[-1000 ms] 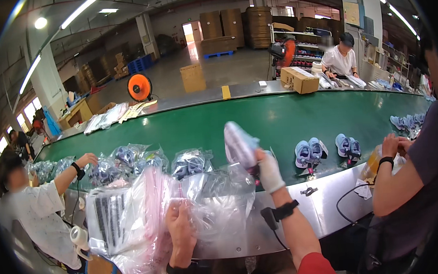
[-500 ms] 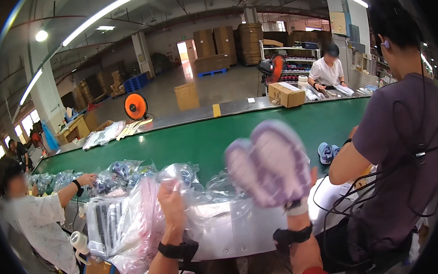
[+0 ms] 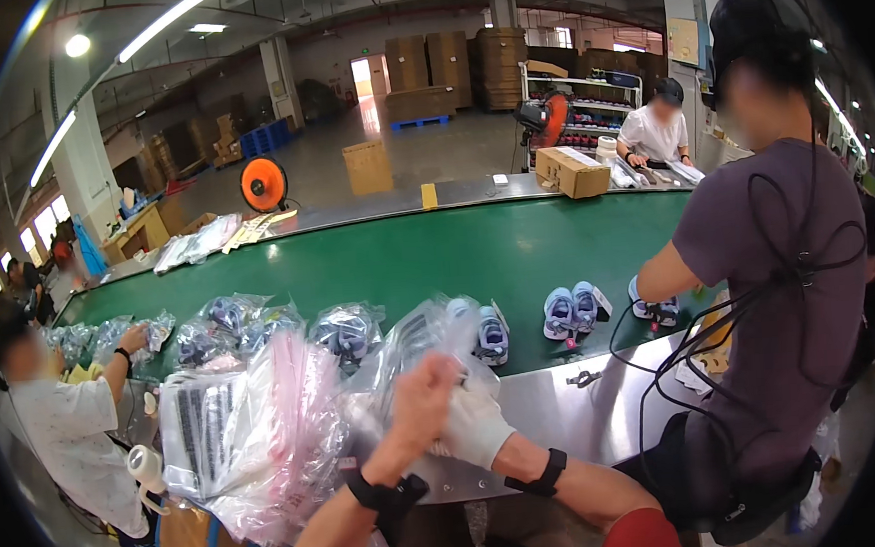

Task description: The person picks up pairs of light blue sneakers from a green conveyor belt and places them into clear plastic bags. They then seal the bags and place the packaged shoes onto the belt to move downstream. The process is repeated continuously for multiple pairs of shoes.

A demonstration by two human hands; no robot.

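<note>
My left hand [image 3: 425, 400] is bare and closed, pinching the gathered end of a clear plastic bag [image 3: 413, 337]. Close against it, my right hand [image 3: 477, 426], in a white glove, is curled at the same end of the bag; its fingertips are partly hidden. Shiny film blurs what lies inside the bag. Just beyond my hands a pair of light blue and purple children's shoes [image 3: 491, 335] sits on the green belt [image 3: 406, 255]. Further right stands a second such pair [image 3: 572, 310]. To the left lies a bagged pair [image 3: 346, 331].
A stack of flat plastic bags [image 3: 266, 424] rests left of my arms. Several bagged shoes [image 3: 222, 327] line the belt's near edge. A co-worker [image 3: 776, 243] at right handles another pair [image 3: 655, 305]; one at left [image 3: 61, 417] reaches to bags. A carton [image 3: 572, 172] stands across the belt.
The purple pair, held up soles outward in my right hand, is no longer seen there. My hands have come together at the bag. My view has shifted, showing more shoes on the belt.
</note>
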